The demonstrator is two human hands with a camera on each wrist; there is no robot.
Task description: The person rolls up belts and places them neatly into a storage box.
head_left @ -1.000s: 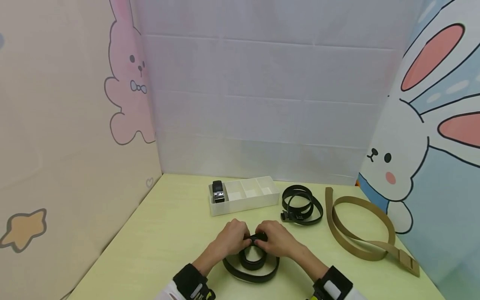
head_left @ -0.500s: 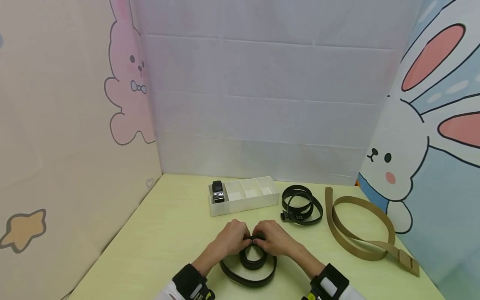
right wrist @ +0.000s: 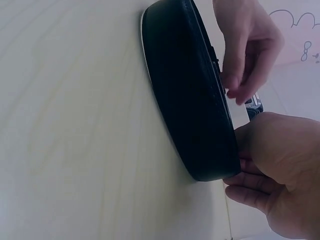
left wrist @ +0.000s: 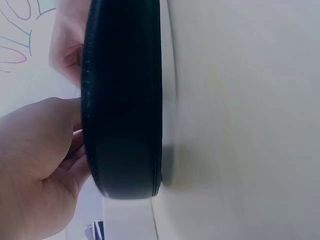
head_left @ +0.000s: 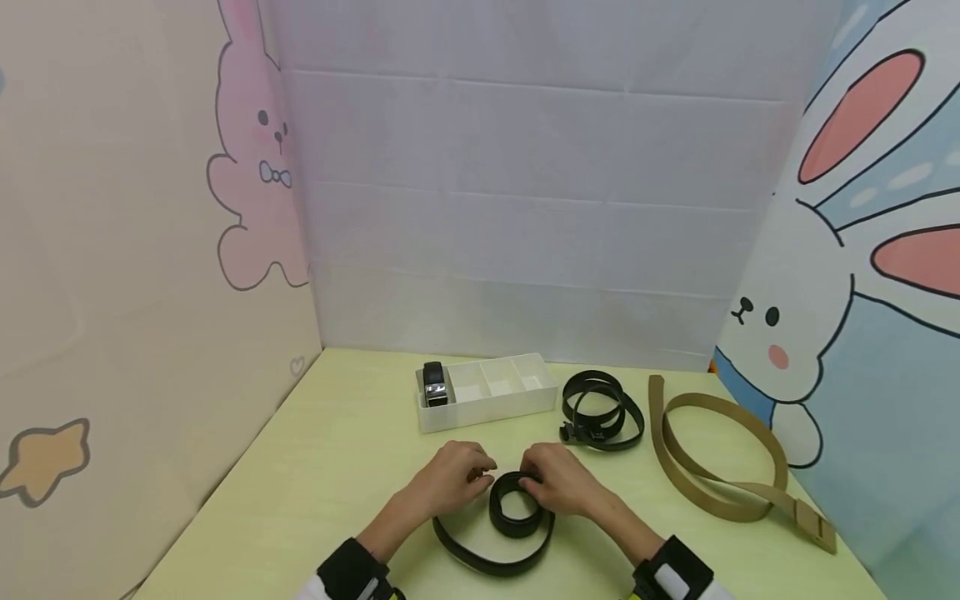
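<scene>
A black leather belt point(head_left: 516, 527) stands on its edge on the table, partly wound into a small coil with its outer length curving loosely toward me. My right hand point(head_left: 561, 482) pinches the coil's right side between thumb and fingers. Just left of the coil is my left hand point(head_left: 452, 479), its fingers loosely bent and apart from the belt. In the left wrist view the belt's outer loop point(left wrist: 122, 105) hides part of both hands. The right wrist view shows the outer strap point(right wrist: 187, 95) up close, with the right fingers point(right wrist: 250, 187) behind its end.
Behind the hands stands a white divided box point(head_left: 487, 407), with a rolled black belt point(head_left: 435, 385) in its left compartment. To its right lie a loosely coiled black belt point(head_left: 603, 446) and a tan webbing belt point(head_left: 727, 508). Printed cloth walls enclose the table point(head_left: 322, 475).
My left hand has let go of the coil and drawn back left. The coil has shifted slightly right with the right hand still gripping it.
</scene>
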